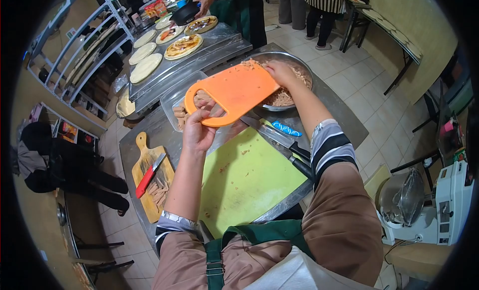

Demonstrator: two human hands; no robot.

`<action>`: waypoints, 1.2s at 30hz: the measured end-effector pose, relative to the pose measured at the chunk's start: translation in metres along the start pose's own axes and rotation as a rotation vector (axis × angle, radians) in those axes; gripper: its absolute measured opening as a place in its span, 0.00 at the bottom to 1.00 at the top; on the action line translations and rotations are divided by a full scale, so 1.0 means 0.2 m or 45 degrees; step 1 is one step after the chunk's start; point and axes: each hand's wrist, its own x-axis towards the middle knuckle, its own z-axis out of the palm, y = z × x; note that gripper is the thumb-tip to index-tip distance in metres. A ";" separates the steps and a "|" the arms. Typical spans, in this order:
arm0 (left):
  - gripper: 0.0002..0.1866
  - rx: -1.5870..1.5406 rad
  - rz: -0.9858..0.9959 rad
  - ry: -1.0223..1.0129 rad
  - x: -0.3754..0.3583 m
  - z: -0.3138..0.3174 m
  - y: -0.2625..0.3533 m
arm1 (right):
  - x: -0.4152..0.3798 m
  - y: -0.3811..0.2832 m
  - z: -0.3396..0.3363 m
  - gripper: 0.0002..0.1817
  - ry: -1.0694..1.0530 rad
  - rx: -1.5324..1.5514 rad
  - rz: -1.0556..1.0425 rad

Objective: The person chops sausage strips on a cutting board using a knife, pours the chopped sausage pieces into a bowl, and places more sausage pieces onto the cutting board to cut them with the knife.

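An orange cutting board is held up between two hands, above the tabletop and partly over a metal bowl, in which chopped filling is contained. By the left hand the board is gripped at its handle end; at the opposite end the right hand is placed at the edge, near clinging bits, but whether its grip is closed on the board or merely laid against it cannot be told. Through the handle opening, brown pieces in a clear tub are seen. Below, a green mat is marked by scattered crumbs; knives with black handles are laid along its edge. For clean handling, it is judged that the handle should be held firmly, with the far end low and well inside the bowl's rim, so that loose bits are caught rather than spilled. Bits are best swept off with the flat of the fingers, in short strokes directed toward the bowl. Excessive tilt toward the tub should be avoided, and both forearms should be carried clear of the exposed blades.
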 end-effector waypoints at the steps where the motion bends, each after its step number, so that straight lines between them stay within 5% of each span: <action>1: 0.16 -0.031 0.020 -0.054 -0.01 -0.02 0.02 | -0.01 0.03 -0.03 0.13 -0.033 -0.044 0.084; 3: 0.16 -0.074 0.043 -0.098 -0.05 -0.01 0.07 | 0.00 0.04 -0.09 0.12 -0.065 -0.087 0.171; 5: 0.16 -0.064 0.045 -0.105 -0.06 -0.02 0.11 | 0.03 0.00 -0.18 0.11 0.040 0.174 0.594; 9: 0.16 -0.077 0.015 -0.111 -0.08 -0.04 0.12 | 0.12 0.13 -0.20 0.12 0.109 0.396 0.754; 12: 0.15 -0.090 -0.028 -0.105 -0.08 -0.05 0.10 | 0.11 0.07 -0.24 0.15 -0.253 0.217 0.560; 15: 0.15 -0.083 -0.059 -0.055 -0.10 0.00 0.06 | 0.09 -0.23 -0.27 0.16 -0.112 0.111 0.431; 17: 0.15 -0.080 -0.066 -0.001 -0.10 0.02 0.05 | 0.08 -0.31 -0.13 0.19 -0.088 0.284 -0.174; 19: 0.18 -0.074 -0.071 -0.004 -0.09 0.01 0.03 | -0.04 -0.58 -0.09 0.23 -0.258 0.259 -0.460; 22: 0.18 -0.088 -0.081 0.001 -0.11 0.04 0.04 | -0.12 -0.77 -0.09 0.27 -0.660 0.164 -0.404; 26: 0.16 -0.045 -0.065 -0.024 -0.14 0.04 0.06 | -0.07 -0.60 -0.01 0.28 -0.653 0.062 -0.262; 33: 0.17 -0.021 -0.054 0.007 -0.18 0.02 0.11 | -0.05 -0.23 -0.08 0.28 -0.742 -0.462 0.372; 36: 0.17 -0.011 -0.044 0.010 -0.17 0.02 0.11 | -0.05 -0.28 -0.08 0.26 -0.247 -0.297 0.238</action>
